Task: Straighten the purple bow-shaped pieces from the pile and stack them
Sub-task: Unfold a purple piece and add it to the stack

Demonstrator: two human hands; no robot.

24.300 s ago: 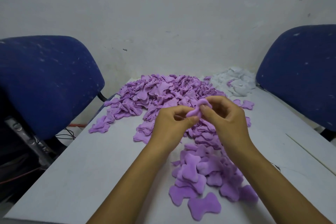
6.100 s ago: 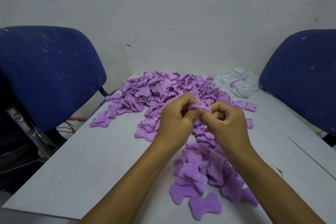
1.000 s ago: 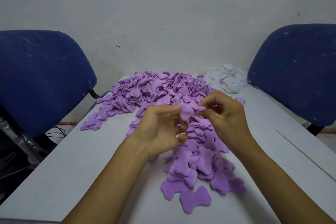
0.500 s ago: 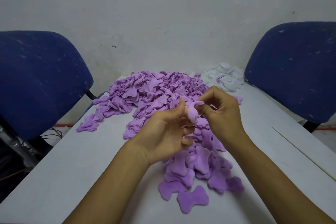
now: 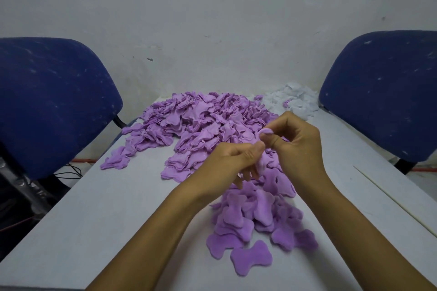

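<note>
A big pile of crumpled purple bow-shaped pieces (image 5: pixel 203 123) covers the far middle of the white table (image 5: pixel 99 215). Closer to me lies a loose heap of flattened purple pieces (image 5: pixel 255 217). Above that heap both hands hold one curled purple piece (image 5: pixel 262 160). My left hand (image 5: pixel 234 160) pinches its lower part between thumb and fingers. My right hand (image 5: pixel 298 146) pinches its upper end, which curls over my fingertip. The middle of the piece is partly hidden by my fingers.
A small heap of white pieces (image 5: pixel 293 101) lies at the table's far right corner. Blue chair backs stand on the left (image 5: pixel 52 101) and right (image 5: pixel 385 92) of the table. A white wall is behind. Cables lie on the floor at the left.
My left hand has turned from palm-up to knuckles-up and now pinches the piece from the side. My right hand has lifted the piece's upper end a little.
</note>
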